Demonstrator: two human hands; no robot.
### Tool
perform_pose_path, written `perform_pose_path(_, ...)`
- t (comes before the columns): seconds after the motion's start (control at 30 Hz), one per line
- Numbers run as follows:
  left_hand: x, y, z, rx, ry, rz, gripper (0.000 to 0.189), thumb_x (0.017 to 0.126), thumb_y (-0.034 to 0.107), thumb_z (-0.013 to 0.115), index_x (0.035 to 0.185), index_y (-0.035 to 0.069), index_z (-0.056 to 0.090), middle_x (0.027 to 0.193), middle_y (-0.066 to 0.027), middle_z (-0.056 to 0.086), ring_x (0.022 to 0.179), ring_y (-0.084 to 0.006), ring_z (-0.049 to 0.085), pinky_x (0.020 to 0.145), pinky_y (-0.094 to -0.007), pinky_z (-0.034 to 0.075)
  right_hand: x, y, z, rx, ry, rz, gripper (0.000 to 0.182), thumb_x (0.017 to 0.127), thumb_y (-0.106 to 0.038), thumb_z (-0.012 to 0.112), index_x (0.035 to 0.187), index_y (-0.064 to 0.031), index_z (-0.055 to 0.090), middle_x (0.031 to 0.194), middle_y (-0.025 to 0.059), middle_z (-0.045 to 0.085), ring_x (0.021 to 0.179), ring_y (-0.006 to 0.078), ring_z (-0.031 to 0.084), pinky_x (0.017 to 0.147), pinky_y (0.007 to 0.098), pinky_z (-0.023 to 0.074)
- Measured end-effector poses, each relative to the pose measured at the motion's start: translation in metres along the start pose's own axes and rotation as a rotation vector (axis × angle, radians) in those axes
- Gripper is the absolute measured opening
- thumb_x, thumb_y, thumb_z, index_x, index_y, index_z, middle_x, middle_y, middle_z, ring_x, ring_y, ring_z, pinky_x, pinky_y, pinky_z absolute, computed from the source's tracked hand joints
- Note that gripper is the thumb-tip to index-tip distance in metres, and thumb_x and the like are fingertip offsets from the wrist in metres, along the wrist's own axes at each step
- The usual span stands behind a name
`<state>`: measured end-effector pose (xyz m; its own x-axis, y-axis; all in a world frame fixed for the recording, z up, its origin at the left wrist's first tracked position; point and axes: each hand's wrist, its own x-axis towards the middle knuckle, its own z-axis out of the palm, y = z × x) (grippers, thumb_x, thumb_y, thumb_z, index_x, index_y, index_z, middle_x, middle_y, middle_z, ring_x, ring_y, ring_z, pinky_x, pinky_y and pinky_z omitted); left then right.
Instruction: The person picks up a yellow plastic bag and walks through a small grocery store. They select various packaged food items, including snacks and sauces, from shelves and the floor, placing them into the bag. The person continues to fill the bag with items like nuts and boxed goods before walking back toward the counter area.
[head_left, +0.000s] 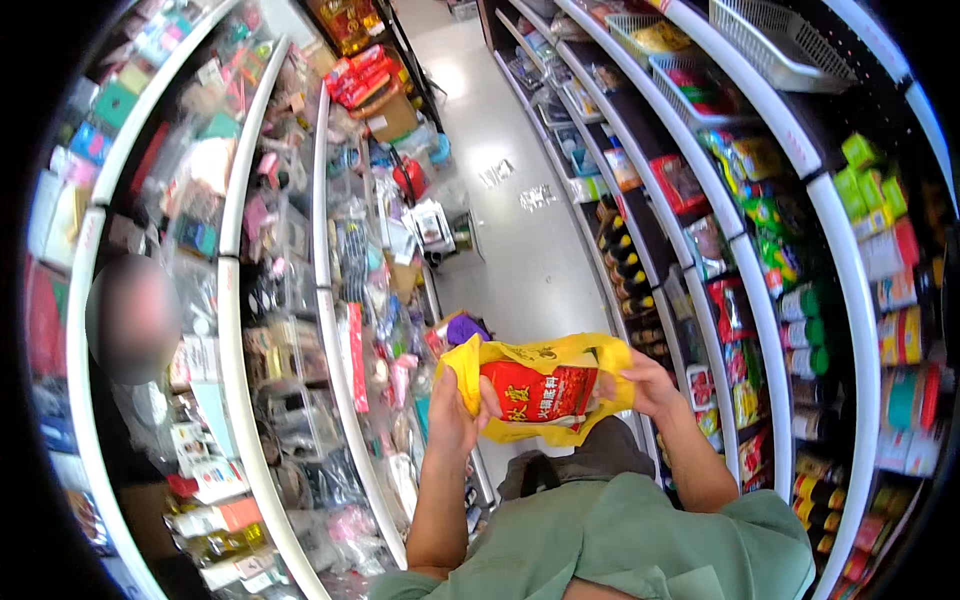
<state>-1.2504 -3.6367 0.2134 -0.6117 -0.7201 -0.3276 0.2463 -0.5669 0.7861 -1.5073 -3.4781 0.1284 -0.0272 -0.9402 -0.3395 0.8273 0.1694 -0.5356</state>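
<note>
A yellow plastic bag (529, 431) is stretched between my two hands in front of my body, its mouth spread apart. My left hand (459, 409) grips the bag's left edge, with the thumb over the front. On the other side my right hand (646, 381) has hold of the right edge, and its fingers are partly hidden by the plastic. Inside the bag lies a red packet of hot pot soup base (536, 391), which bears printed writing. Its edges are partly covered by the yellow film.
Shelves with packaged goods (296, 360) line the left side. Shelves on the right hold dark bottles (630, 262), green-lidded jars (806, 334) and white plastic baskets (772, 45). Between them runs a shiny floor aisle (506, 247). A red container (409, 178) and boxes stand beyond the bag.
</note>
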Motion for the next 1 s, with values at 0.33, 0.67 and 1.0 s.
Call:
perform_pose_path(0.33, 0.163, 0.056, 0.031, -0.106, 0.207, -0.055, 0.052, 0.101, 0.051, 0.038, 0.108, 0.004, 0.058, 0.067, -0.0086, 0.061, 0.059, -0.015, 0.055, 0.054, -0.0254, 0.04, 0.144, -0.158, 0.007, -0.281, 0.081, -0.113, 0.047, 0.076, -0.01, 0.062, 0.12, 0.0001, 0.049, 0.088, 0.0065, 0.06, 0.077, 0.0171, 0.058, 0.076, 0.0304, 0.0466)
perform_pose_path(0.67, 0.482, 0.137, -0.002, -0.057, 0.009, 0.054, 0.052, 0.101, 0.05, 0.041, 0.099, 0.002, 0.059, 0.076, -0.012, 0.066, 0.064, -0.0143, 0.058, 0.066, -0.0264, 0.047, 0.415, -0.303, 0.009, -0.361, 0.077, -0.304, 0.055, 0.073, -0.006, 0.061, 0.126, 0.0003, 0.047, 0.099, 0.0077, 0.061, 0.096, 0.0185, 0.059, 0.095, 0.0311, 0.0434)
perform_pose_path(1.0, 0.806, 0.133, -0.103, -0.032, 0.094, -0.25, 0.05, 0.099, 0.052, 0.046, 0.112, 0.004, 0.056, 0.083, -0.0101, 0.068, 0.066, -0.0123, 0.06, 0.064, -0.0253, 0.045, 0.771, -0.367, -0.11, -0.567, 0.503, -0.045, 0.038, 0.074, -0.006, 0.063, 0.111, 0.0035, 0.06, 0.1, 0.0097, 0.066, 0.093, 0.0182, 0.061, 0.09, 0.0308, 0.0443)
